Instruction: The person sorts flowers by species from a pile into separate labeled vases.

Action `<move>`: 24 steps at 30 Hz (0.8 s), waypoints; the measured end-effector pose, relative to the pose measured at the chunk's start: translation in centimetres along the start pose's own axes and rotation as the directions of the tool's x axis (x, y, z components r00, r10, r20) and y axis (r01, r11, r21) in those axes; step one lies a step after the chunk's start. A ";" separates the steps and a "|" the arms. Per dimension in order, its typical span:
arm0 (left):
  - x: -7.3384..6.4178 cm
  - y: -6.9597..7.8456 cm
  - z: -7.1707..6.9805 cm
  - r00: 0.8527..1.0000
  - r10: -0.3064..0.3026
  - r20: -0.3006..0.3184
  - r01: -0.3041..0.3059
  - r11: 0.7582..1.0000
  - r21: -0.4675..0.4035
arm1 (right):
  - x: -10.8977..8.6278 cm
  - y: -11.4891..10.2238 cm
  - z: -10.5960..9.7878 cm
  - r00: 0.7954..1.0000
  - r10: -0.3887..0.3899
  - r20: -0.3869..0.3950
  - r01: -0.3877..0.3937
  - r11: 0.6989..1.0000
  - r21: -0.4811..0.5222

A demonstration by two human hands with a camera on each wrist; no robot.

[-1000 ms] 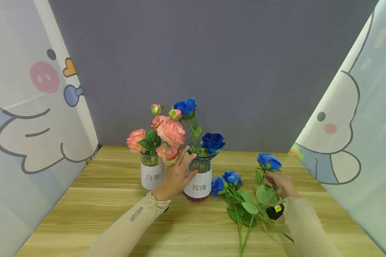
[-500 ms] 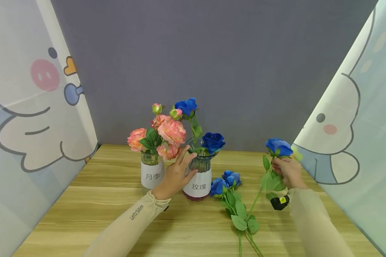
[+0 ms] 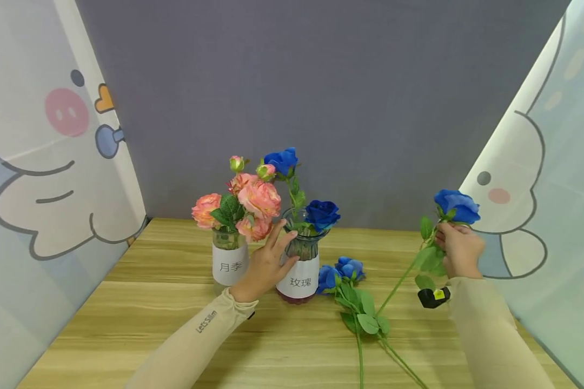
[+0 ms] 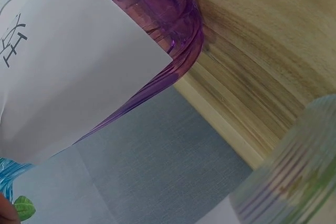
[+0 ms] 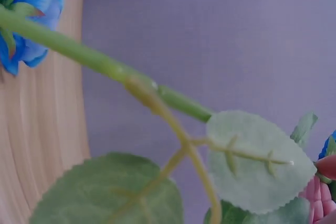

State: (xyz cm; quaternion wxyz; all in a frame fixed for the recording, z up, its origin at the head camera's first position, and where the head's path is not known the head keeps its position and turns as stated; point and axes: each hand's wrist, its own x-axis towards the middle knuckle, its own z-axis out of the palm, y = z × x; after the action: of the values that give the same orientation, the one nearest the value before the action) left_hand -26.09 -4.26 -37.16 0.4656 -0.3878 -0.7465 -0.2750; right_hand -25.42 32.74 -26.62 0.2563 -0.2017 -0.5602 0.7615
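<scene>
My right hand pinches the stem of a blue rose just below its bloom, at the right. Its long green stem crosses the right wrist view, bearing toothed leaves. My left hand rests its spread, nearly straight fingers against the left side of a glass vase with a purple base and white paper label. Two blue roses stand in this vase. Other blue roses lie on the table right of it, their stems crossing that of the held rose.
A second labelled glass vase, filled with pink flowers, stands just left of the first. The wooden table ends at a grey back panel. Cartoon-printed curtains flank both sides.
My right hand has moved right and up with the held blue rose, drawing its stem away from the lying roses. The left hand has stayed at the vase.
</scene>
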 end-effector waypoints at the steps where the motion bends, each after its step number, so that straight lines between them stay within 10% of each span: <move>1: 0.0 0.0 0.0 1.000 -0.002 -0.001 0.002 1.000 0.001 | 0.0 -0.3 0.0 1.000 -0.018 -0.010 0.018 1.000 0.009; 9: -0.1 -0.1 0.1 1.000 -0.003 -0.009 0.003 1.000 0.003 | -0.6 -1.4 0.3 0.952 -0.304 0.010 0.304 0.949 -0.078; 16: 0.0 -0.1 0.0 1.000 0.002 -0.012 -0.002 1.000 0.002 | -0.6 -1.1 -0.1 0.835 -0.536 0.125 0.541 0.760 -0.360; 24: -0.2 -0.1 0.2 1.000 -0.001 -0.006 0.001 1.000 -0.002 | -0.5 -1.1 0.4 0.798 -0.592 -0.117 0.584 0.806 -0.097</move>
State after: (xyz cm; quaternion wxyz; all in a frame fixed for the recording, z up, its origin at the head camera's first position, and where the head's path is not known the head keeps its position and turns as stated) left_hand -26.22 -4.27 -37.37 0.4675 -0.3869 -0.7449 -0.2773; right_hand -25.07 32.40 -25.45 0.5132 -0.0786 -0.5964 0.6122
